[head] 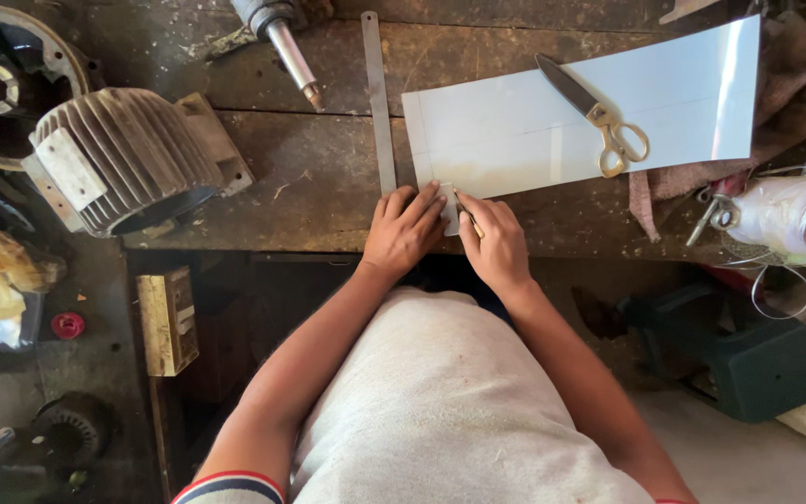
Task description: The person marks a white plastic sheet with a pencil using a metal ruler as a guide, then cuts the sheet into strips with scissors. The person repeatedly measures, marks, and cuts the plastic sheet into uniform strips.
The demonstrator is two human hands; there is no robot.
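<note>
left hand [405, 227] flat, fingers spread, pressing small white strip [450, 207] | right hand [493, 241] pinched around pencil [469, 214] | near: white sheet [582, 117], scissors [599, 117], steel ruler [380, 98]

A small white paper strip [448, 207] lies flat at the near left corner of a large pale glossy sheet [552, 121]; a thin pencil-like stick [470, 217] slants across it.

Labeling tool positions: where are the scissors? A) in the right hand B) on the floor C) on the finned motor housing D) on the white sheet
D: the scissors lie on the white sheet, apart from both hands; the right hand holds only a thin pencil-like tool at the sheet's corner.
</note>
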